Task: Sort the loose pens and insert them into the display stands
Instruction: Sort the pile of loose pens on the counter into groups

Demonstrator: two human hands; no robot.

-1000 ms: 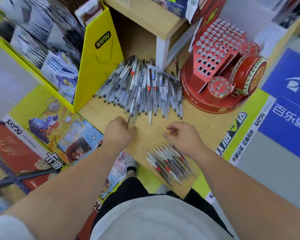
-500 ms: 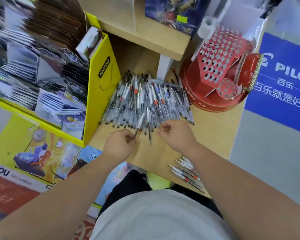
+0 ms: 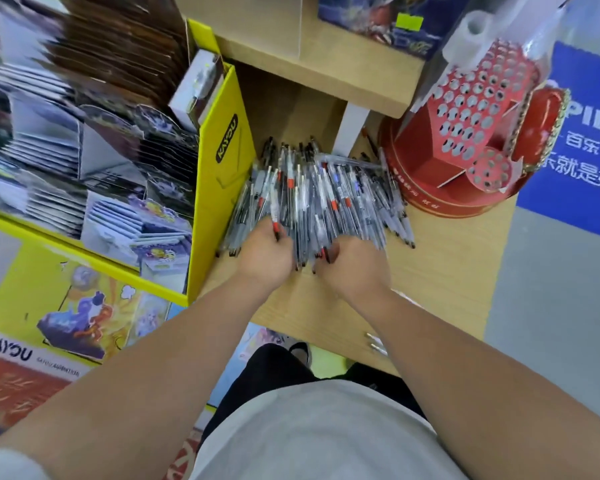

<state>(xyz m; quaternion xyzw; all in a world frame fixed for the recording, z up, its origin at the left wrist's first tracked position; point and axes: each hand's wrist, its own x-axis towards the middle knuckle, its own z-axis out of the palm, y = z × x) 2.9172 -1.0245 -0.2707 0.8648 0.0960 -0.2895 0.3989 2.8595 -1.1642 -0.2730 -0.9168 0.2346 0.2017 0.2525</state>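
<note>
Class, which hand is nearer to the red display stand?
Right. The right hand lies at the pen pile's near edge, towards the red display stand; the left hand, pinching a pen, is further off, beside the yellow box.

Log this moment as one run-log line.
phase: sorting | left hand: pinches one pen | right hand: fingers in pen pile, grip unclear | red display stand: no pens visible
</note>
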